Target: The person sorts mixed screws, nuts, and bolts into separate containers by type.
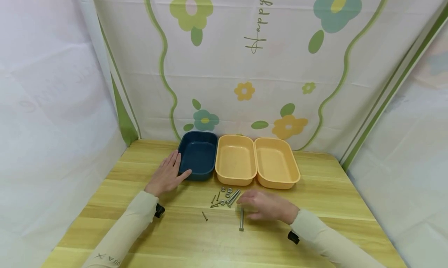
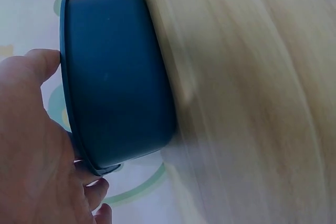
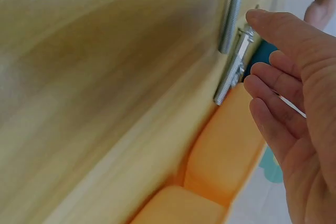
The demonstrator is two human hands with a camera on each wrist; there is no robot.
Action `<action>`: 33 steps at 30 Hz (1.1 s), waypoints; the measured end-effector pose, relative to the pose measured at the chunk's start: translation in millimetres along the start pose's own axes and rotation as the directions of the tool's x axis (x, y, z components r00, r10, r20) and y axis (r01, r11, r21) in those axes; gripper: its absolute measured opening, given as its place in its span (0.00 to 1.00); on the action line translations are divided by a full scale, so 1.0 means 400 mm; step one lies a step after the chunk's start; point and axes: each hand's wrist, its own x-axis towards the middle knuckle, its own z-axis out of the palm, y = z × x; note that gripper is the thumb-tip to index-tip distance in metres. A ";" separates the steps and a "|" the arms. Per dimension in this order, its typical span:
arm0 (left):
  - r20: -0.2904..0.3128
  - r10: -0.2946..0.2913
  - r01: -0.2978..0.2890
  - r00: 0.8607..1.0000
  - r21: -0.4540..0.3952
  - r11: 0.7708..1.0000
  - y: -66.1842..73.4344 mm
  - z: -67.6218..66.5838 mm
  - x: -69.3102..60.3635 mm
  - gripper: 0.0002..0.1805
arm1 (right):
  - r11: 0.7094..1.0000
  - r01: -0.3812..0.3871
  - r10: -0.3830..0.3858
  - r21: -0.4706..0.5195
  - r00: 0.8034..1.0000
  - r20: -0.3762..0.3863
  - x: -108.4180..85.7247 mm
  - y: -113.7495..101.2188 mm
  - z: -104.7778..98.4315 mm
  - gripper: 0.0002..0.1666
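My left hand [image 1: 168, 175] rests at the near left corner of the dark blue tray [image 1: 198, 155], its thumb and fingers against the rim [image 2: 64, 72]. Just above the table my right hand [image 1: 267, 206] hovers, fingers loosely bent and nothing between them. Under its fingertips lies a single long bolt [image 1: 242, 220]; to the left is a pair of long bolts [image 1: 233, 198]. Several nuts [image 1: 227, 195] and small screws [image 1: 214, 205] are scattered beside them. In the right wrist view the right hand [image 3: 294, 77] is near the bolts [image 3: 233, 66] without visible contact.
Two yellow trays, the middle one [image 1: 236, 161] and the right one [image 1: 277, 163], stand beside the blue tray at the back of the wooden table [image 1: 315, 237]. A lone screw [image 1: 204, 216] lies nearer the front. Behind hangs a flower-printed cloth [image 1: 210, 73].
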 end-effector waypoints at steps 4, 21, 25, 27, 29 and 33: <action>-0.002 0.004 -0.004 1.000 0.010 1.000 -0.003 0.003 0.000 0.53 | 0.999 -0.011 0.009 0.035 0.999 0.051 0.004 -0.004 0.016 0.28; -0.018 0.013 -0.013 1.000 0.037 0.999 -0.002 0.008 0.000 0.53 | 0.996 -0.024 0.016 0.087 0.996 0.086 0.012 -0.005 0.036 0.19; -0.016 0.010 -0.009 1.000 0.037 0.999 -0.002 0.008 -0.001 0.53 | 0.996 -0.009 0.002 0.084 0.996 0.087 0.010 -0.003 0.036 0.16; -0.024 0.012 -0.011 1.000 0.036 0.999 -0.001 0.008 -0.001 0.52 | 0.997 -0.001 -0.007 0.081 0.996 0.089 0.008 -0.001 0.035 0.15; -0.032 0.015 -0.014 0.999 0.038 0.999 0.001 0.007 0.000 0.52 | 0.997 0.011 -0.018 0.077 0.996 0.091 0.006 0.000 0.033 0.14; -0.038 0.017 -0.015 0.999 0.039 0.999 0.003 0.008 0.000 0.52 | 0.998 0.033 -0.039 0.062 0.994 0.098 0.003 0.001 0.029 0.11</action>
